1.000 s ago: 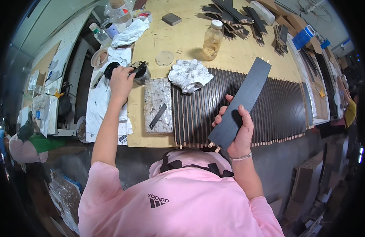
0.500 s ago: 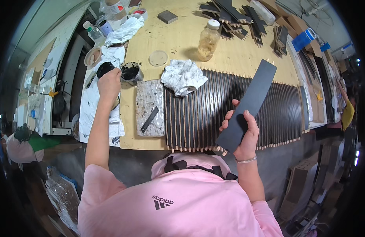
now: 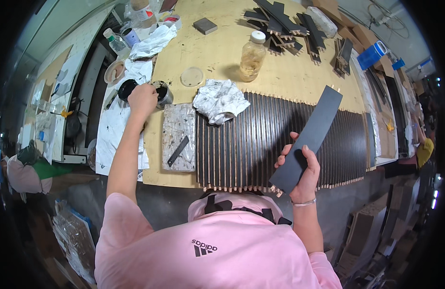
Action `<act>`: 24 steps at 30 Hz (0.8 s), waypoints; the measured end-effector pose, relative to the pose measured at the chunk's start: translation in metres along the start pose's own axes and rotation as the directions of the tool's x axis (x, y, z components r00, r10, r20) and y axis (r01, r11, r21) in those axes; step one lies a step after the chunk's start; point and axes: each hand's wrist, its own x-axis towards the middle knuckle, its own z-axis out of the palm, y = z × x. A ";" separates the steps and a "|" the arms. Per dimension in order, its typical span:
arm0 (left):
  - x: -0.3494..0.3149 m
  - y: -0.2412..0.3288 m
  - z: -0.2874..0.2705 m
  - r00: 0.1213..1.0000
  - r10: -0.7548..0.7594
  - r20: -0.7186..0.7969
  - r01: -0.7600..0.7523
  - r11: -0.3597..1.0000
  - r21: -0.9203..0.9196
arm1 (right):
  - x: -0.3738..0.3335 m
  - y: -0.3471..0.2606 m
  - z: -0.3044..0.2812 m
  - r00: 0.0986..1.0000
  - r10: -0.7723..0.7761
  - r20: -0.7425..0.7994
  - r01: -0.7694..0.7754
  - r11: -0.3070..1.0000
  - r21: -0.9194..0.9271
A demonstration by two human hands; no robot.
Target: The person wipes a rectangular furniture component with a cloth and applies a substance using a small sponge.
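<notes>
My right hand (image 3: 307, 179) grips a flat black wooden slat (image 3: 309, 139) with small pegs at its ends, holding it tilted above a row of dark slats (image 3: 241, 144) set side by side on edge. My left hand (image 3: 143, 100) is closed between a dark pot (image 3: 127, 89) and a tub of black paint (image 3: 162, 91); whatever its fingers hold is hidden. A crumpled, stained white cloth (image 3: 220, 101) lies over the row's far left corner. Beside it, a black blade-like strip (image 3: 178, 151) rests on a smeared, wrapped block (image 3: 179, 130).
A jar of yellowish liquid (image 3: 252, 58) stands behind the row, near a round lid (image 3: 191, 76). Loose black slats (image 3: 280, 24) are piled at the back right, by a blue container (image 3: 372, 55). A small dark block (image 3: 205, 26) lies at the back.
My left hand has shifted slightly right, from the dark pot toward the paint tub. The slat in my right hand has moved slightly right and nearer.
</notes>
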 end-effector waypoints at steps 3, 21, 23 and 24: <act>0.003 -0.002 -0.009 0.992 -0.105 0.065 0.111 0.988 -0.103 | -0.003 -0.003 -0.003 1.000 -0.013 -0.016 0.013 1.000 0.002; -0.023 -0.048 -0.015 0.947 -0.241 0.214 0.299 0.408 -0.863 | -0.002 -0.004 -0.004 0.999 -0.046 0.003 0.045 0.997 0.064; -0.038 -0.027 -0.031 0.934 -0.239 0.266 0.341 0.367 -0.865 | -0.001 -0.005 -0.006 0.997 -0.067 -0.037 0.072 0.989 0.126; -0.045 -0.013 -0.037 0.938 -0.196 0.286 0.332 0.273 -0.903 | 0.000 -0.005 -0.009 0.996 -0.084 -0.022 0.087 0.985 0.150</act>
